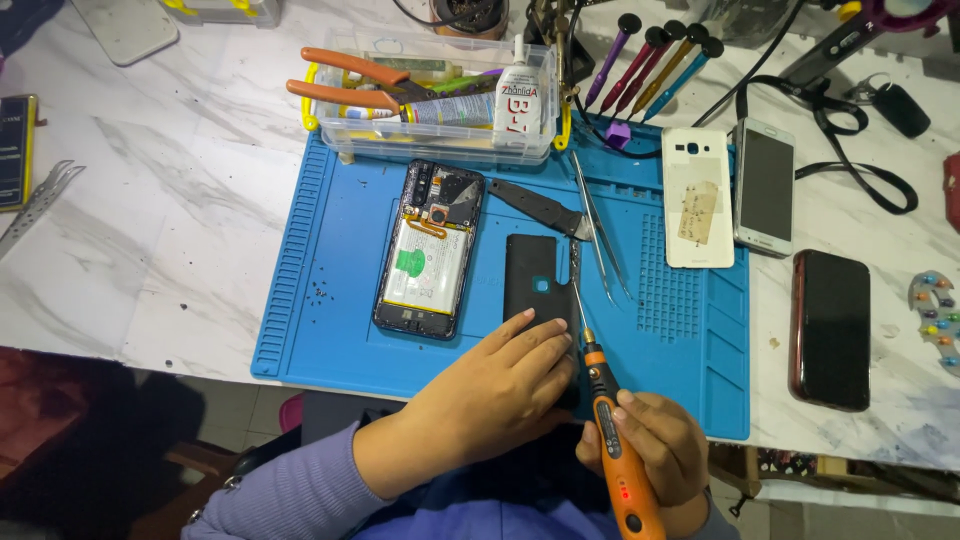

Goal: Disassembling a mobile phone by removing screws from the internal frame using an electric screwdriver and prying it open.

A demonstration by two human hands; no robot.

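The left hand point(505, 375) lies flat, fingers together, pinning the black back cover point(535, 275) to the blue mat point(330, 260). The right hand point(650, 445) grips the orange electric screwdriver point(610, 425), tip just beside the left fingertips. Keeping the bit upright and pressure light would be advisable.

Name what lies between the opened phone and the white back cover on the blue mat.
In the head view, between the opened phone and white back cover: a black rear panel, a dark strip-shaped part, and metal tweezers.
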